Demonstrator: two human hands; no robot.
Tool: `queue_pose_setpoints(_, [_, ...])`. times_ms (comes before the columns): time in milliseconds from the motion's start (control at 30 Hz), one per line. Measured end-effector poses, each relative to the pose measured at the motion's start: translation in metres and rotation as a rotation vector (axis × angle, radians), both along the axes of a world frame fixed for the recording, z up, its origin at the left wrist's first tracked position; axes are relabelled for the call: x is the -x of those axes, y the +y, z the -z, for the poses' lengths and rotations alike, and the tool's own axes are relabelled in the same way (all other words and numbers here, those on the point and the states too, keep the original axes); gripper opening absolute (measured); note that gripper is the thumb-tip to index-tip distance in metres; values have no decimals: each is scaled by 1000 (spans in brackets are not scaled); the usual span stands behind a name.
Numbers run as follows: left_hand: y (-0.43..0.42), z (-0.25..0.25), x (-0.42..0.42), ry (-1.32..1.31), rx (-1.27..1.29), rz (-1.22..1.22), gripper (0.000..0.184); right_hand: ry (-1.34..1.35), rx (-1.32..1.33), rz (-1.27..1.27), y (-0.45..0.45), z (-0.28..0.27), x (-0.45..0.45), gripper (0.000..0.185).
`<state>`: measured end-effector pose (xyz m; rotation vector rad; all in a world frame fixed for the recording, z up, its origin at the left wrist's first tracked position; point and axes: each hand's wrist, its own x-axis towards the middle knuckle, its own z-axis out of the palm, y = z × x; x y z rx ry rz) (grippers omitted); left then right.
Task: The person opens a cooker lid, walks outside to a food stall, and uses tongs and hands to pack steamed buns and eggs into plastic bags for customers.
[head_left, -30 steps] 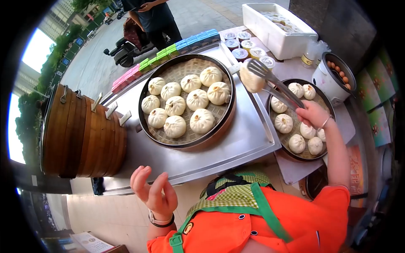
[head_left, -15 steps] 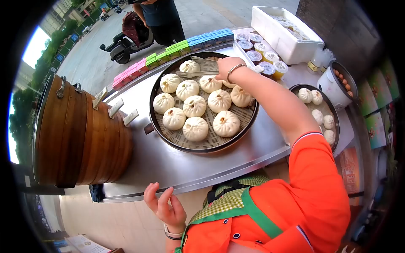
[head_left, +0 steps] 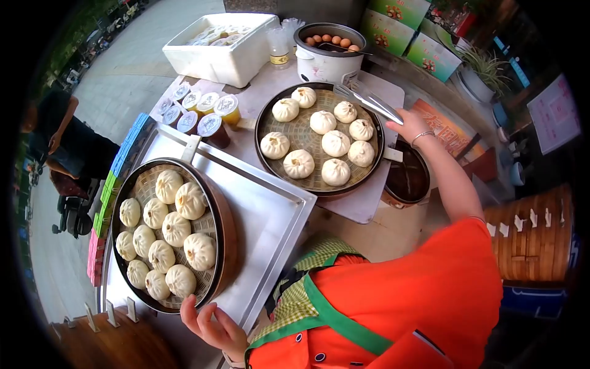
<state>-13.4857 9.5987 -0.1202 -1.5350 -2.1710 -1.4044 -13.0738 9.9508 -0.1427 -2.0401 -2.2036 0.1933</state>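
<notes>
My right hand [head_left: 409, 126] grips the metal tongs [head_left: 378, 107] by the handle end. The tips of the tongs reach over the back right rim of a round steamer tray [head_left: 273, 169] of white buns, with no bun between them. Pleated buns [head_left: 335, 143] lie spread on that tray's woven mat. At the lower left, my left hand [head_left: 212, 326] holds nothing, its fingers apart and loosely bent. It is beside the front rim of a second bamboo steamer [head_left: 226, 246], which holds several larger buns [head_left: 176, 229]; whether the fingertips touch the rim I cannot tell.
Lidded drink cups [head_left: 212, 128] stand behind the nearer steamer, with a white foam box [head_left: 215, 61] beyond. A cooker [head_left: 326, 64] of brown eggs is behind the farther tray. Stacked steamers [head_left: 531, 240] stand at right. A person [head_left: 80, 135] is at the left beside a scooter.
The view has turned right. My right hand has carried the tongs from the nearer steamer to the farther tray. My left hand is now close to the nearer steamer's rim.
</notes>
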Motion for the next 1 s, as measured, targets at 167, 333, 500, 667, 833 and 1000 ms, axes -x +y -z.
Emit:
queue_pose_setpoints(167, [57, -19, -49, 203, 83, 203, 20, -226, 96, 67, 16, 28, -39, 54])
queue_pose_setpoints(333, [82, -22, -88, 243, 136, 195, 19, -344, 194, -75, 57, 37, -49, 50])
queue_pose_setpoints(500, [89, -22, -105, 255, 159, 165, 21, -69, 131, -141, 89, 82, -72, 40])
queue_pose_setpoints(667, [85, -26, -104, 263, 195, 131, 22, 703, 681, 314, 88, 72, -72, 38])
queue_pose_setpoints(833, [57, -29, -78, 241, 226, 148, 21, 1034, 787, 39, 44, 32, 0, 35])
queue_pose_setpoints(1000, [-2, -36, -50, 234, 180, 108, 20, 830, 703, -378, -9, -24, 159, 32])
